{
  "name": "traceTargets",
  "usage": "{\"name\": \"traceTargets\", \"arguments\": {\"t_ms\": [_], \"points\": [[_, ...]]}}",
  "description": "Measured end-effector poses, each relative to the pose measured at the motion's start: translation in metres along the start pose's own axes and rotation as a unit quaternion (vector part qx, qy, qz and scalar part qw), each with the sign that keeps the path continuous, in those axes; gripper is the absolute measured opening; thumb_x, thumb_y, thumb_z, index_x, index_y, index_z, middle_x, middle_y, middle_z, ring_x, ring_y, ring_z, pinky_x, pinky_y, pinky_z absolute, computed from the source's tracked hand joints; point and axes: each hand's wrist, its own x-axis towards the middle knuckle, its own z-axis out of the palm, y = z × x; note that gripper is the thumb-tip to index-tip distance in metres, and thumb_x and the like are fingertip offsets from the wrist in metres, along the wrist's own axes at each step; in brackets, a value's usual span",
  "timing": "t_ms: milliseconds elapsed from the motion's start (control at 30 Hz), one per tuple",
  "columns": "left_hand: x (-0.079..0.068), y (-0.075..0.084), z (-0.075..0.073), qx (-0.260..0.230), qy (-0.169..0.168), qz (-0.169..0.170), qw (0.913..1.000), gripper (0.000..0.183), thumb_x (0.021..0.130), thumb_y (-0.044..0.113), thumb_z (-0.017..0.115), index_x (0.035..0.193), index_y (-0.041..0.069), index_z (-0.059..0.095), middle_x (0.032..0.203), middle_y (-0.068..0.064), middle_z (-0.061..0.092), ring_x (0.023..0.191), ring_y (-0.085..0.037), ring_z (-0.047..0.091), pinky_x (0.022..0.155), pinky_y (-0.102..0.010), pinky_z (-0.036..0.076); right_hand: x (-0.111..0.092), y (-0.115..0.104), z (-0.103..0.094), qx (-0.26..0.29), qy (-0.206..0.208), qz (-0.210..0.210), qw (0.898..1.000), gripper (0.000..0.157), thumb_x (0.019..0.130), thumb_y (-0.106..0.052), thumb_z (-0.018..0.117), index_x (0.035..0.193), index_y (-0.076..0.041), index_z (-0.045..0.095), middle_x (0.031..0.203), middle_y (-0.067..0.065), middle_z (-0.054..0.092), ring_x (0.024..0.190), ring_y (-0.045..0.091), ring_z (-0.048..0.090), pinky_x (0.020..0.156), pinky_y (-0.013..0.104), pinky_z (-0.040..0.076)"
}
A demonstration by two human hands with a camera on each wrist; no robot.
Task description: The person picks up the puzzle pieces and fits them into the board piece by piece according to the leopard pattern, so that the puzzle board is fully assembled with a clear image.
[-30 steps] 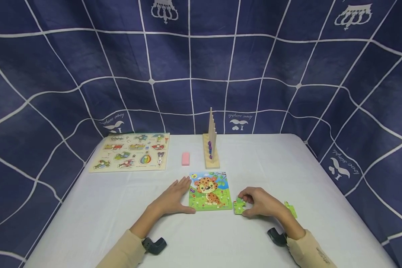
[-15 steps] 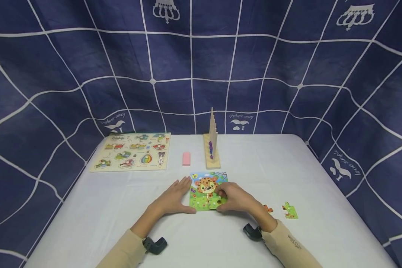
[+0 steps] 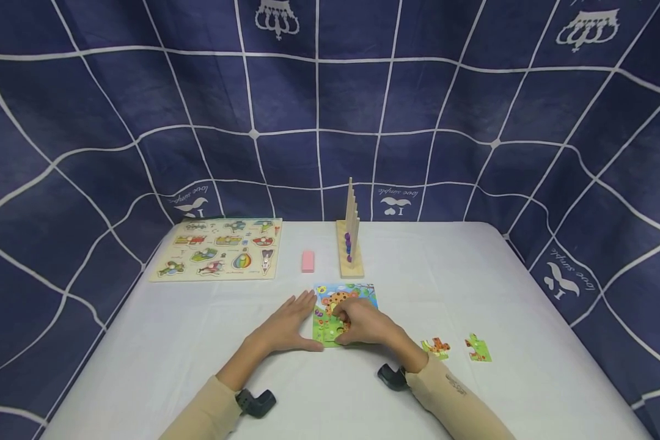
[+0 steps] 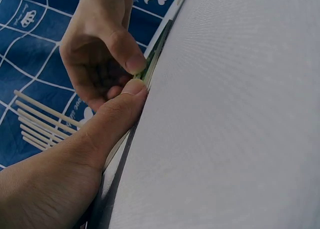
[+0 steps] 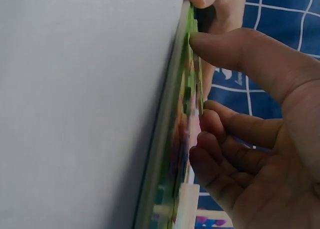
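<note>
A square jigsaw puzzle (image 3: 365,291) with a cartoon leopard on green grass lies at the table's near middle. My left hand (image 3: 283,326) rests flat along its left edge, fingers spread and thumb by the near-left corner. Over the puzzle's lower part, my right hand (image 3: 370,322) pinches a green puzzle piece (image 5: 200,86) between thumb and fingertips. The right wrist view shows this piece edge-on, just above the puzzle's surface; whether it sits in a gap is hidden. Two loose pieces lie to the right: an orange-spotted piece (image 3: 437,348) and a green piece (image 3: 478,348).
A wooden peg board (image 3: 233,256) with vehicle pictures lies at the back left. Beside it sits a pink block (image 3: 308,261). Behind the puzzle stands a wooden rack (image 3: 352,271) of upright rods with purple and blue beads. A blue curtain (image 3: 319,110) hangs around the table.
My right hand has carried the green piece leftward from the table beside the puzzle to over its lower-left part. The loose orange-spotted piece has come into sight. The left hand stays put.
</note>
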Motion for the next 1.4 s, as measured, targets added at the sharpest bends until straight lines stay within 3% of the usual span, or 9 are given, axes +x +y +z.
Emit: {"name": "traceTargets", "arguments": {"t_ms": [533, 867, 1400], "points": [[0.0, 0.0, 0.001, 0.014, -0.007, -0.013, 0.9998, 0.12, 0.068, 0.082, 0.062, 0.154, 0.007, 0.024, 0.164, -0.007, 0.017, 0.153, -0.023, 0.016, 0.126, -0.043, 0.015, 0.012, -0.002, 0.001, 0.02, -0.042, 0.025, 0.999, 0.052, 0.068, -0.019, 0.088, 0.113, -0.001, 0.069, 0.086, -0.004, 0.065, 0.073, 0.006, 0.052, 0.067, 0.018, 0.047], [0.001, -0.002, 0.003, 0.006, -0.007, -0.01, 0.9999, 0.121, 0.068, 0.082, 0.062, 0.155, 0.007, 0.023, 0.164, -0.007, 0.016, 0.153, -0.023, 0.015, 0.126, -0.044, 0.014, 0.014, -0.003, 0.001, 0.01, -0.045, 0.031, 0.998, 0.054, 0.067, -0.024, 0.09, 0.113, -0.005, 0.07, 0.092, -0.004, 0.07, 0.081, 0.004, 0.056, 0.076, 0.021, 0.05], [0.002, -0.003, 0.002, 0.013, -0.006, -0.003, 0.9999, 0.122, 0.067, 0.084, 0.06, 0.155, 0.006, 0.023, 0.164, -0.008, 0.019, 0.153, -0.023, 0.015, 0.126, -0.044, 0.014, 0.013, -0.004, 0.003, 0.002, -0.042, 0.029, 0.999, 0.038, 0.072, -0.026, 0.086, 0.104, -0.011, 0.073, 0.091, -0.006, 0.07, 0.082, 0.003, 0.058, 0.076, 0.021, 0.052]]}}
